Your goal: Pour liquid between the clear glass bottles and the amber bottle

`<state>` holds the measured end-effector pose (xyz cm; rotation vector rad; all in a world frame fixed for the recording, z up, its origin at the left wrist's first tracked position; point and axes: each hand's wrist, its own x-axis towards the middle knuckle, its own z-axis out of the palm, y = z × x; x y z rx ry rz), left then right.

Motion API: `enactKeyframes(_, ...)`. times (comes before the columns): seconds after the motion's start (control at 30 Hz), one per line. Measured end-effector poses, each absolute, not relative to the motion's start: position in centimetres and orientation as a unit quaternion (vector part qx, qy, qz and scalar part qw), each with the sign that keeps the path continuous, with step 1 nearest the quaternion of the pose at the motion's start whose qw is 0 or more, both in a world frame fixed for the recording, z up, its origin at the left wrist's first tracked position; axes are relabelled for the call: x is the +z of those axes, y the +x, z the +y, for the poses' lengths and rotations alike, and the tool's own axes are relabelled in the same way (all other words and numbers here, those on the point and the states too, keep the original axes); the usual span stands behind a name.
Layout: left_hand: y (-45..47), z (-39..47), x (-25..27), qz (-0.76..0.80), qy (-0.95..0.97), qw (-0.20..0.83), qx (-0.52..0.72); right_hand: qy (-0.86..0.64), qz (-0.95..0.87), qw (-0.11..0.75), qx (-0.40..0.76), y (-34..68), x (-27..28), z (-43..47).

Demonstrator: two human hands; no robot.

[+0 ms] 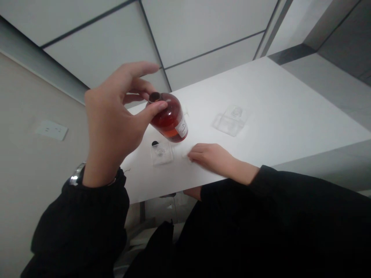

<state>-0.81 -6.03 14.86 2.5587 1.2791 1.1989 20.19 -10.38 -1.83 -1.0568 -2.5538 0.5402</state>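
Observation:
My left hand [116,112] grips a red-amber glass bottle [171,119] by its shoulder and neck, raised above the table. The bottle leans, with its dark, open-looking mouth toward me and a white label on its side. My right hand [210,157] is low at the tabletop, fingers pinched together at a small pale or clear thing too faint to name. Left of that hand lies a clear square plastic piece [162,153] with a round form in its middle. A black round cap-like thing [155,143] sits at its back edge.
A larger clear plastic piece [232,120] lies farther back on the white table [278,104]. White panels with dark seams [203,34] rise behind the table. A wall socket [52,130] is at the left. Dark-clothed legs are below the front edge.

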Motion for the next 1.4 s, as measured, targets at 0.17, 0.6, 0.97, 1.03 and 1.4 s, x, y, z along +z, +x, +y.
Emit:
enactKeyframes(0.17,-0.6,-6.0,14.5,0.414,0.829,0.029,0.376,-0.343,-0.907,0.162,0.185,23.9,-1.0,-13.3)
enactKeyframes(0.6,-0.4,-5.9,13.9,0.407,0.834,0.042,0.37,-0.435,-0.888,0.137,0.058,25.6,-0.6,-10.9)
enactKeyframes(0.97,-0.6,-5.3,13.7,0.409,0.837,0.035,0.362,-0.379,-0.914,0.126,0.076,20.7,-2.1,-9.1)
enactKeyframes(1.03,-0.6,-5.3,13.7,0.412,0.836,0.033,0.362,-0.406,-0.902,0.128,0.072,21.7,-2.2,-8.0)
enactKeyframes(1.4,-0.7,-5.8,12.9,0.436,0.85,0.033,0.293,-0.401,-0.91,0.09,0.059,27.4,-0.9,-13.9)
